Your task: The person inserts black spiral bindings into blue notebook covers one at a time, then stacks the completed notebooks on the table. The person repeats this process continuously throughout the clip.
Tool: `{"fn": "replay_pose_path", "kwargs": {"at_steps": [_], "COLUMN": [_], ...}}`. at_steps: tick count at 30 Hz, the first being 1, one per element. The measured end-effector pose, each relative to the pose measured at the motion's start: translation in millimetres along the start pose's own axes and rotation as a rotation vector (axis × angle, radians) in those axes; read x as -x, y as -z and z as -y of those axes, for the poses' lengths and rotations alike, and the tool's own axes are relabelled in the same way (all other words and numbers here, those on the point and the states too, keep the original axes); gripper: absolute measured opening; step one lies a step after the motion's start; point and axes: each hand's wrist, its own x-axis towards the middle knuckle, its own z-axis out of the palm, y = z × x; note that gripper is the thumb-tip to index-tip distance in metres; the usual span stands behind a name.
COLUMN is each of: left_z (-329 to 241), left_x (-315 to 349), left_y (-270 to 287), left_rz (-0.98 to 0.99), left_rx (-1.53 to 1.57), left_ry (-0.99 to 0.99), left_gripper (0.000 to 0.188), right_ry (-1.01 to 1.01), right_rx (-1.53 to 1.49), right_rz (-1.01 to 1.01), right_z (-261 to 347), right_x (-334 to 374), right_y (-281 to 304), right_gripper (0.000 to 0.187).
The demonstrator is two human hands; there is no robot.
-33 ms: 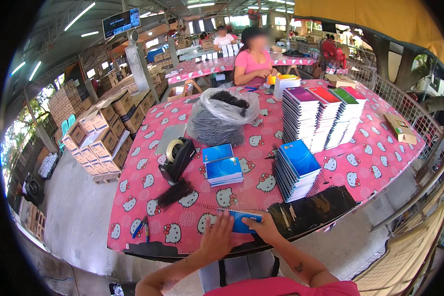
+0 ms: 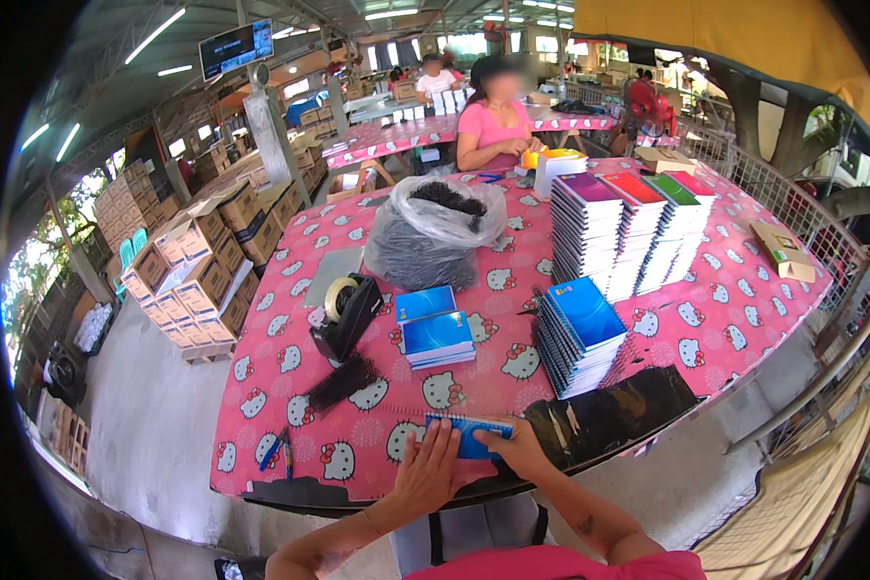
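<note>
At the table's near edge lies a small blue notebook (image 2: 476,437), its long edge with the binding holes turned away from me. A thin dark spiral coil (image 2: 396,410) runs along that edge and sticks out to the left. My left hand (image 2: 429,466) rests over the notebook's left end, fingers stretched out and close to the coil. With the thumb on the cover, my right hand (image 2: 516,449) grips the right end; its other fingers are mostly hidden. Left of the notebook lies a bunch of loose black coils (image 2: 342,383).
A black tape dispenser (image 2: 350,317), blue notebook blocks (image 2: 437,338) and a clear bag of black coils (image 2: 425,246) stand beyond my hands. To the right are stacked blue spiral notebooks (image 2: 582,338) and taller stacks (image 2: 586,227). Pens (image 2: 278,454) lie left. Across the table works another person (image 2: 495,130).
My left hand's fingers have shifted slightly on the notebook. The right hand keeps its grip, and the view has moved a little.
</note>
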Motion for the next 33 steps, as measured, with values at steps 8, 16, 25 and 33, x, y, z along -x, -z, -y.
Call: {"fn": "replay_pose_path", "kwargs": {"at_steps": [8,16,25,33], "left_z": [-12.6,-26.6,4.7,-12.2], "left_x": [-8.5,3.1,-47.3,-42.1], "left_y": [0.0,-15.0,13.8,1.9], "left_rz": [-0.110,-0.194,-0.083,-0.065], "left_rx": [0.094,0.232,0.058,0.193], "left_ry": [-0.038,-0.043,-0.031,0.052], "left_gripper": [0.083,0.068,0.057,0.088], "right_ry": [0.034,0.137,0.109,0.080], "right_rx": [0.068,0.061,0.275,0.287], "right_rz": [0.011,-0.028,0.155,0.175], "right_z": [10.1,-5.0,-23.9,-20.1], "right_x": [2.0,-9.5,-13.2,-11.4], "right_y": [0.2,8.8,21.6,9.1], "right_gripper": [0.032,0.031,0.022,0.020]}}
